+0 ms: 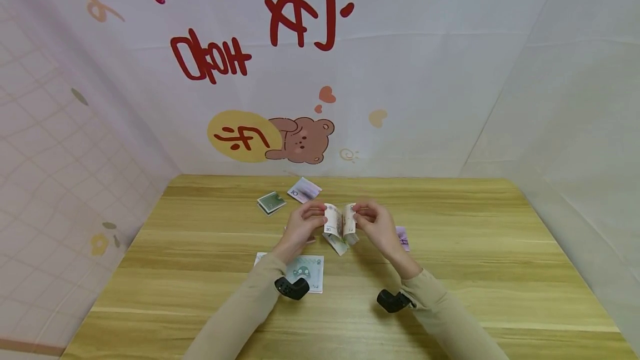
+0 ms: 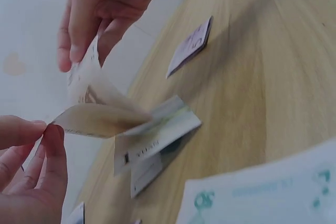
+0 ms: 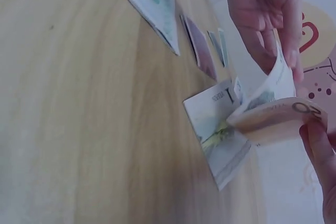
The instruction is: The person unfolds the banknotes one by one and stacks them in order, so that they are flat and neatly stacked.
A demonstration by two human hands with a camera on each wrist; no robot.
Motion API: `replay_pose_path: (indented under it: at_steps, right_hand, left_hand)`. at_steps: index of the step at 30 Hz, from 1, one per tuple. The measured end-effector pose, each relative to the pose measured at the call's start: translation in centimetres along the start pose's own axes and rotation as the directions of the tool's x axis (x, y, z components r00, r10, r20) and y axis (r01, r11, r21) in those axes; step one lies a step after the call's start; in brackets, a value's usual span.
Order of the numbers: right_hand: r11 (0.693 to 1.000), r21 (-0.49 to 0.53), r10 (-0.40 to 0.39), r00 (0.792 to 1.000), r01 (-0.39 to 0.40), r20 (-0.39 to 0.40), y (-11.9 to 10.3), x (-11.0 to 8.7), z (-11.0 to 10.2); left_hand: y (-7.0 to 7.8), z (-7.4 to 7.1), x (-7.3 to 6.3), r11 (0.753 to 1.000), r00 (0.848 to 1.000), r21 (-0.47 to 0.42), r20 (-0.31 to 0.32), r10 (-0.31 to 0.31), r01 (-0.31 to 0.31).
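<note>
Between my two hands is a brownish 20 banknote (image 1: 332, 220), bent into a V. My left hand (image 1: 300, 226) pinches one end between thumb and fingers. The other end is pinched by my right hand (image 1: 375, 224). Directly below, a greenish-white 1 yuan banknote (image 3: 212, 116), apparently folded, is on the table; the left wrist view shows another pale layer under it. Whether the 20 note touches it I cannot tell.
A stack of green-printed notes (image 1: 309, 271) lies partly behind my left forearm. Farther back are a folded dark-green note (image 1: 271, 203) and a purple-tinted note (image 1: 304, 189). Another purple note (image 1: 402, 239) lies beside my right hand. A printed cloth (image 1: 400, 99) hangs behind the wooden table (image 1: 475, 260).
</note>
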State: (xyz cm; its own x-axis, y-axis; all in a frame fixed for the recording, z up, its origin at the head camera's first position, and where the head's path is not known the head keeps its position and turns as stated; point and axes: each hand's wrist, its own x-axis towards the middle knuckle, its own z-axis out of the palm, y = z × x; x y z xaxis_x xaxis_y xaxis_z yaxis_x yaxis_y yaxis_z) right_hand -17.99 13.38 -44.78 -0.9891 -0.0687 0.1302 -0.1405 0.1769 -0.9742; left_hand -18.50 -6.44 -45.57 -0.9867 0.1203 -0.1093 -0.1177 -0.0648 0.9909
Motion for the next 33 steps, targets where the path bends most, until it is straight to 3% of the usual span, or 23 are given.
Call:
replay_pose_path:
  at_steps: [10, 20, 28, 33]
  right_hand:
    - [0.998, -0.052, -0.034, 0.999, 0.036, 0.025, -2.3, -1.7, -0.3]
    - [0.993, -0.107, -0.058, 0.998, 0.057, -0.008, 1.6, -1.1, -0.7]
    - [0.993, -0.12, 0.017, 1.0, -0.017, 0.004, 2.4, -1.4, -0.6]
    - [0.992, -0.121, 0.037, 0.999, -0.033, 0.032, 2.6, -1.6, -0.2]
  left_hand:
    - [-0.9, -1.9, -1.0, 0.998, 0.999, -0.047, -0.024, -0.032, 0.031]
    - [-1.4, -4.0, -1.7, 1.0, 0.999, -0.006, -0.049, -0.008, 0.007]
    - [-1.3, -5.5, -2.4, 0.998, 0.995, 0.04, -0.084, -0.046, 0.049]
    - [-1.5, -6.5, -2.7, 0.996, 0.997, 0.076, -0.07, -0.04, 0.045]
